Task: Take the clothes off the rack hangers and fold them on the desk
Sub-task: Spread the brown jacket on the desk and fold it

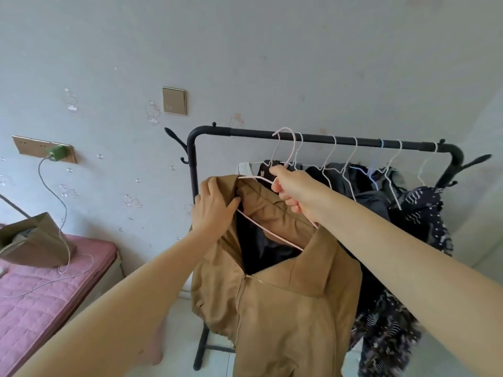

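A tan zip-up jacket [275, 303] hangs on a pink wire hanger [284, 144] in front of the black clothes rack [313, 137]. My right hand [292, 190] grips the hanger just below its hook, which sits level with the rail. My left hand [211, 208] holds the jacket's left shoulder, fingers curled over the fabric. Behind, several white wire hangers [330, 156] on the rail carry dark garments [362, 191] and a dark patterned garment [419, 213].
A bed with a pink quilted cover [40, 292] stands at the lower left, with a brown paper bag [35, 240] on it. A green charger [55, 153] is plugged into a wall socket, its cable trailing onto the bed. Pale floor lies under the rack.
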Demonstrator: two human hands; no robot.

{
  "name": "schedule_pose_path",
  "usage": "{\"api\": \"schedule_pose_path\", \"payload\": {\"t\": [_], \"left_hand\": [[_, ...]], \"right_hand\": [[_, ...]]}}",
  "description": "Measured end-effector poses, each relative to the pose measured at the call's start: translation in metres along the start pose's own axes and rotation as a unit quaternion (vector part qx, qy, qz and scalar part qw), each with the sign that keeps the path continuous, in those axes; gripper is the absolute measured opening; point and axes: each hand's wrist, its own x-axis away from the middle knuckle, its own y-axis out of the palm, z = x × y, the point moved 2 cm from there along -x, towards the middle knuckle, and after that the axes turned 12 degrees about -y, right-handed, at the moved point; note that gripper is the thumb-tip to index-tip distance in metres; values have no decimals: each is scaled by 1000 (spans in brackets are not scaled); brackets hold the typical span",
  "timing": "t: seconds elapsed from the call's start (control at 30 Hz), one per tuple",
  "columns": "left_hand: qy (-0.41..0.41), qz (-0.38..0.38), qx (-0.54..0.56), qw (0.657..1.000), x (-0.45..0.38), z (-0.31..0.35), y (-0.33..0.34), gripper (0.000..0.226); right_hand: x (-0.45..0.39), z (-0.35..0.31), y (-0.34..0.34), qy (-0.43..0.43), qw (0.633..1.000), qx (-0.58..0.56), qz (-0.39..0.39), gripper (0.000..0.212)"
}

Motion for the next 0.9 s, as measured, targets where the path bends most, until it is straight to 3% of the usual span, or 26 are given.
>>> {"api": "schedule_pose_path", "payload": {"t": [0.27,0.37,0.47,0.6,0.73,0.9], "left_hand": [[115,133,-95,980,16,26,-26,19],[198,150,-173,953,14,23,-43,14],[223,115,-178,951,12,20,-60,14],[133,74,-145,978,-2,9,-84,14],[87,-19,-44,995,-12,-1,-98,17],[42,-108,65,991,-12,-20,-104,20]], "right_hand": [[17,12,-29,-40,999,27,10,28],[19,26,-36,-65,996,58,7,31],[16,41,-38,-76,994,80,-11,36],[17,59,-46,-78,993,69,-61,40],[17,64,-52,-105,987,46,-112,39],[12,71,-58,-77,982,-116,-126,40]]}}
